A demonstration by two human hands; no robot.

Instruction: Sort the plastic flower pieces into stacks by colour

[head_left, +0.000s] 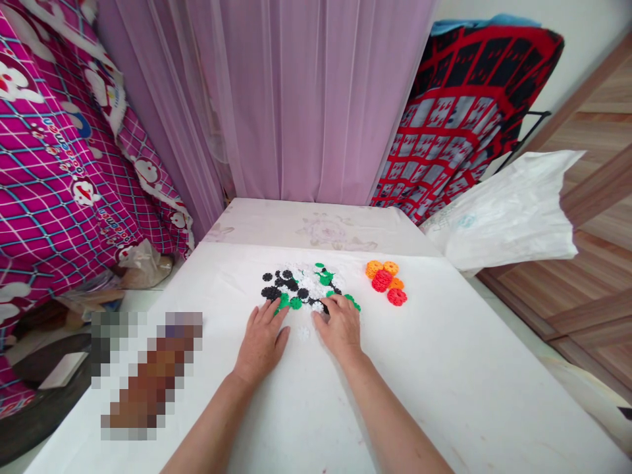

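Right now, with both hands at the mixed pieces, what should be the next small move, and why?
Probably the left hand should draw out the green pieces close to it: they lie among black pieces and white pieces, while orange pieces and red pieces lie apart on the right.

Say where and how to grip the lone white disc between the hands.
Probably pinch the white disc by opposite edges of its notched rim, from above and the near side: it lies flat on the table, and the pile lies beyond.
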